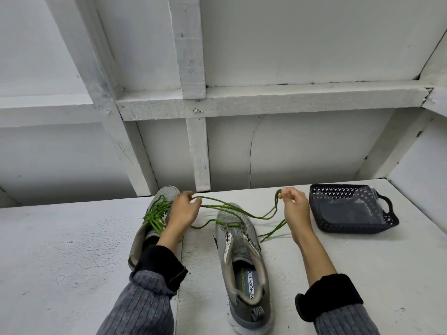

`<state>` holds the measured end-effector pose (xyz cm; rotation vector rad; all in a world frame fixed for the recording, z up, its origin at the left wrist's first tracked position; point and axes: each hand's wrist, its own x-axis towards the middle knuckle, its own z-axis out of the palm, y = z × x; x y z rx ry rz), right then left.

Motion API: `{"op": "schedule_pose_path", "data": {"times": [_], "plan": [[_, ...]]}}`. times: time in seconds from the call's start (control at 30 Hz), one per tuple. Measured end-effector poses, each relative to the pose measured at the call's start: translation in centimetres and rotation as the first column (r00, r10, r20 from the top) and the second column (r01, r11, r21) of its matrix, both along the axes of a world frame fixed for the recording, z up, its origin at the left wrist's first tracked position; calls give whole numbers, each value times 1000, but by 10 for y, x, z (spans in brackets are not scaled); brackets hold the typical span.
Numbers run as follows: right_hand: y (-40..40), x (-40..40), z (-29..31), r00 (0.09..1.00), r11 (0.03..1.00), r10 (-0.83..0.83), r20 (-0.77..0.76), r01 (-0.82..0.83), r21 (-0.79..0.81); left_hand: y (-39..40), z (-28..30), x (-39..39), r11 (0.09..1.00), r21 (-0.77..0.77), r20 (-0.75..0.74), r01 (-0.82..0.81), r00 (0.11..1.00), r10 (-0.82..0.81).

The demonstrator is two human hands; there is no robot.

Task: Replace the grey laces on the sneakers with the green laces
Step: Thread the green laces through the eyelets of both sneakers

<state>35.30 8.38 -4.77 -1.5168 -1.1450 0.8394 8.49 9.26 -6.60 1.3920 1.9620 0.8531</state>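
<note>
Two grey sneakers lie on the white table with their toes pointing away from me. The left sneaker (145,235) carries green lacing bunched over its tongue and is partly hidden by my left forearm. The right sneaker (242,257) has a green lace (238,210) threaded through its front eyelets, and both halves of that lace stretch out above it. My left hand (182,210) pinches one half of the lace over the left sneaker. My right hand (294,204) pinches the other half, whose loose tip trails on the table.
A dark perforated basket (389,220) with a handle stands at the right, holding a clear plastic bag. White wooden beams and panels form the wall behind the table's back edge. Bare white tabletop (72,250) stretches to the left.
</note>
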Motion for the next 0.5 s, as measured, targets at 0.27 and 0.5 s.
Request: {"op": "schedule_pose_path", "data": {"times": [0.27, 0.5], "plan": [[-3, -10, 37, 942, 938, 305, 143, -323, 124, -8, 43, 77, 853, 237, 257, 466, 816, -517], [-14, -4, 30, 948, 941, 319, -11, -315, 124, -11, 30, 100, 769, 122, 349, 628, 698, -626]]}}
